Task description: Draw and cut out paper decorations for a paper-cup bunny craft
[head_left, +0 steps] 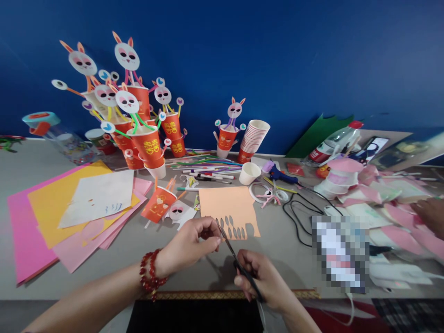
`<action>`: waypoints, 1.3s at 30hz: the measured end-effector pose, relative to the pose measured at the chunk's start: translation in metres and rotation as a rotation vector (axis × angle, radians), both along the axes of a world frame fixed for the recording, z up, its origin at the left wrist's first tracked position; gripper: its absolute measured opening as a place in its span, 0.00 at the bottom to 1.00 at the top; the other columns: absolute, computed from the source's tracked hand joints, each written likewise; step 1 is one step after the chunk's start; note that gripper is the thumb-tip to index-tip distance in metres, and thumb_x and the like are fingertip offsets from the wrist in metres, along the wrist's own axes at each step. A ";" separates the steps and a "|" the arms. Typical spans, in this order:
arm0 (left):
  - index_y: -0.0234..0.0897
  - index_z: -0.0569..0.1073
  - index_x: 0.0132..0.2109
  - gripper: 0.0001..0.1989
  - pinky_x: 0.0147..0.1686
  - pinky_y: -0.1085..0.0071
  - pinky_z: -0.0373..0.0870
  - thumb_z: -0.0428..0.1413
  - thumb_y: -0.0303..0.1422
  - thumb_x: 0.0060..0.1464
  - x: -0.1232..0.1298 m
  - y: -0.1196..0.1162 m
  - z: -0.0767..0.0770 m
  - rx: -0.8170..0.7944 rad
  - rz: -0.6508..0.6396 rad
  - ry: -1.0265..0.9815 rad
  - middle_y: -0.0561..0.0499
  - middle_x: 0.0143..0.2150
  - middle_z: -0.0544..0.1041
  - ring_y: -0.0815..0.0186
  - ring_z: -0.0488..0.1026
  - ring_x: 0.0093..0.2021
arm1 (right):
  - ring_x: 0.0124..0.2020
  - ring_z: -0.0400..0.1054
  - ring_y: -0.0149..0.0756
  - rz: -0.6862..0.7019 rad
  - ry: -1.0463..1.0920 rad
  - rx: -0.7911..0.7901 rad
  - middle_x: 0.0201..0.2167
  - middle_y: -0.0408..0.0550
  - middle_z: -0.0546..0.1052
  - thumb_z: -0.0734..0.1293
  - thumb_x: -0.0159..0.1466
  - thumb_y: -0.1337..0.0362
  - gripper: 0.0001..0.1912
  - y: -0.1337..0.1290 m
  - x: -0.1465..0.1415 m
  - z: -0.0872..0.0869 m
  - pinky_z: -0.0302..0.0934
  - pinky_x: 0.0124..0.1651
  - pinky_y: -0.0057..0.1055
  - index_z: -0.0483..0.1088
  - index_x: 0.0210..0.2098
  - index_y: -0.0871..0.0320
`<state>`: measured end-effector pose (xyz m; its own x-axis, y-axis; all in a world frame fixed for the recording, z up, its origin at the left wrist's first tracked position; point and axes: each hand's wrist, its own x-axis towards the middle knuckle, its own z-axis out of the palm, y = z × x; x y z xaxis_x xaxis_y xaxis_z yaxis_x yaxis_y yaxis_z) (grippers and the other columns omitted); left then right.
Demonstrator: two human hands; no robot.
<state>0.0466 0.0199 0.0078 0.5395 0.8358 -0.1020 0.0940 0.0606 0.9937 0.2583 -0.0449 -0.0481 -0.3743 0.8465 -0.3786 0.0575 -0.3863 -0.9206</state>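
My left hand (196, 243), with red bead bracelets at the wrist, is closed with thumb and fingertips together near the blade tips; what they pinch is too small to make out. My right hand (258, 277) grips black scissors (245, 274), whose blades point up and left toward my left fingers. Behind the hands lies an orange paper sheet (225, 201) with several leaf-shaped holes along its near edge. Left of that sheet are a white paper piece with a rabbit face (178, 212) and a tilted red cup (158, 203).
Rabbit figures on red cups (147, 145) stand at the back left, above coloured sheets (31, 222). Pens, a cup stack (255, 134) and a blue glue gun (282, 175) are at the back. A black cable, a bottle (329, 145) and another person's hand (430, 215) are right.
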 end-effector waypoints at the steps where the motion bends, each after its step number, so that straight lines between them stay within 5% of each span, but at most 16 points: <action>1: 0.35 0.69 0.31 0.02 0.30 0.75 0.62 0.54 0.28 0.51 0.000 0.000 0.000 0.000 0.000 0.004 0.54 0.27 0.71 0.70 0.67 0.29 | 0.12 0.58 0.22 0.000 -0.001 0.001 0.15 0.31 0.62 0.75 0.48 0.46 0.28 0.000 0.000 0.000 0.50 0.16 0.20 0.53 0.24 0.54; 9: 0.35 0.69 0.32 0.02 0.31 0.74 0.63 0.55 0.29 0.51 -0.003 0.000 -0.002 -0.015 0.014 -0.002 0.53 0.28 0.72 0.69 0.68 0.30 | 0.12 0.57 0.22 -0.017 -0.059 0.006 0.14 0.30 0.60 0.75 0.48 0.46 0.29 0.000 0.002 0.001 0.48 0.15 0.20 0.52 0.23 0.54; 13: 0.34 0.70 0.33 0.05 0.31 0.74 0.60 0.56 0.32 0.53 0.000 -0.001 -0.003 -0.022 0.035 -0.006 0.53 0.29 0.70 0.69 0.65 0.30 | 0.19 0.65 0.28 -0.114 -0.037 0.086 0.19 0.36 0.66 0.73 0.52 0.47 0.25 0.004 -0.003 0.010 0.58 0.23 0.24 0.58 0.25 0.55; 19: 0.34 0.68 0.32 0.11 0.32 0.74 0.58 0.59 0.38 0.52 0.011 -0.005 -0.014 -0.158 0.050 -0.154 0.55 0.28 0.67 0.70 0.62 0.30 | 0.30 0.68 0.33 -0.454 0.100 0.269 0.31 0.43 0.74 0.75 0.53 0.58 0.18 0.014 -0.024 0.020 0.63 0.32 0.28 0.67 0.38 0.55; 25: 0.34 0.68 0.30 0.11 0.29 0.75 0.56 0.58 0.37 0.54 0.011 -0.008 -0.019 -0.083 0.043 -0.075 0.55 0.26 0.66 0.71 0.61 0.28 | 0.29 0.68 0.33 -0.441 0.117 0.312 0.29 0.43 0.74 0.74 0.53 0.65 0.14 0.024 -0.034 0.021 0.62 0.30 0.28 0.67 0.34 0.55; 28: 0.35 0.69 0.38 0.09 0.32 0.74 0.61 0.60 0.36 0.54 0.010 -0.010 -0.018 -0.082 0.064 -0.127 0.53 0.32 0.70 0.70 0.65 0.32 | 0.30 0.69 0.33 -0.515 0.155 0.298 0.30 0.43 0.74 0.75 0.52 0.63 0.15 0.024 -0.036 0.018 0.63 0.31 0.27 0.66 0.34 0.55; 31: 0.38 0.67 0.47 0.18 0.37 0.72 0.65 0.63 0.36 0.51 0.013 -0.012 -0.019 -0.137 0.085 -0.259 0.50 0.41 0.70 0.67 0.68 0.38 | 0.34 0.70 0.35 -0.624 0.196 0.317 0.32 0.44 0.74 0.74 0.53 0.62 0.15 0.023 -0.038 0.017 0.66 0.36 0.29 0.66 0.35 0.55; 39: 0.34 0.70 0.35 0.13 0.39 0.72 0.62 0.61 0.40 0.54 0.017 -0.011 -0.023 -0.195 0.167 -0.337 0.52 0.33 0.70 0.69 0.66 0.35 | 0.29 0.68 0.31 -0.638 0.179 0.336 0.30 0.42 0.74 0.72 0.57 0.62 0.11 0.021 -0.046 0.017 0.63 0.32 0.26 0.67 0.36 0.55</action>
<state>0.0632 0.0089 -0.0152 0.4287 0.8970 -0.1073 -0.2616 0.2370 0.9356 0.2125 -0.0237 -0.0314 0.1971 0.9796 -0.0401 -0.2457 0.0097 -0.9693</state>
